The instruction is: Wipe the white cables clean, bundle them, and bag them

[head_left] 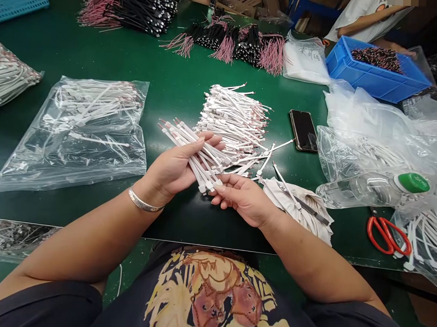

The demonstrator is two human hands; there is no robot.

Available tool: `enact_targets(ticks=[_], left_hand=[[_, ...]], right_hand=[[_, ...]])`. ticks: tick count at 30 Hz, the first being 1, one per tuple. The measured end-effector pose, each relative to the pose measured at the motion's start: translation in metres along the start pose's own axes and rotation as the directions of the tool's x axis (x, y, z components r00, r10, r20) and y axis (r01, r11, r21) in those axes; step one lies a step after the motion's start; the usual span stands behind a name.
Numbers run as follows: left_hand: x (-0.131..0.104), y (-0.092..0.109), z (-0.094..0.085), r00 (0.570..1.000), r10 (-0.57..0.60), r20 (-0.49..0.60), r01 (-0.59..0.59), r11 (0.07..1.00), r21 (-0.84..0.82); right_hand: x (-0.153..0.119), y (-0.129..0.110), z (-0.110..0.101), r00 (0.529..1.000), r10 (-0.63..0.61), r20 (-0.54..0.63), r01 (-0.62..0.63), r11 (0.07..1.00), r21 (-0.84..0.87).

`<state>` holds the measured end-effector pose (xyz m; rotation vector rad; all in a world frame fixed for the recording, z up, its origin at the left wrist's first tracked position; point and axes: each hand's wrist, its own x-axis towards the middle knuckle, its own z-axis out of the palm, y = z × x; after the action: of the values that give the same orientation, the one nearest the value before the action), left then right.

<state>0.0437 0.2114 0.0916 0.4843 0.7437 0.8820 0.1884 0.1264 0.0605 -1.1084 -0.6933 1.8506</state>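
My left hand [177, 168] is closed round a bundle of white cables [200, 155] with small white connectors at the near end and reddish wire tips at the far end. At the connector end, my right hand [242, 197] pinches the bundle between thumb and fingers. Just beyond lies a large pile of similar cables [234, 117], a few of them strewn toward the right. Beside my right wrist, tweezers [303, 204] and some loose cables rest on a crumpled white cloth [318, 221].
Left of my hands lies a clear bag [103, 164] of white cables. To the right are a phone [303, 130], a plastic bottle [365, 188], red-handled scissors [388, 235] and a blue bin [375, 79]. Black-and-pink cable bundles [146, 6] line the back, where other people stand.
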Motion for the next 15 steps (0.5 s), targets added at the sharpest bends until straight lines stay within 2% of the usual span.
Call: enact_targets(ticks=[10, 15], left_hand=[[0.0003, 0.0016, 0.0011, 1.0, 0.003, -0.007, -0.002, 1.0, 0.019], [0.0002, 0.0028, 0.0008, 1.0, -0.017, -0.017, 0.017, 1.0, 0.015]], right_hand=[[-0.0002, 0.0002, -0.0016, 0.999, -0.026, -0.028, 0.022, 0.991, -0.128], [0.0014, -0.0004, -0.0028, 0.997, -0.013, -0.076, 0.008, 0.998, -0.062]])
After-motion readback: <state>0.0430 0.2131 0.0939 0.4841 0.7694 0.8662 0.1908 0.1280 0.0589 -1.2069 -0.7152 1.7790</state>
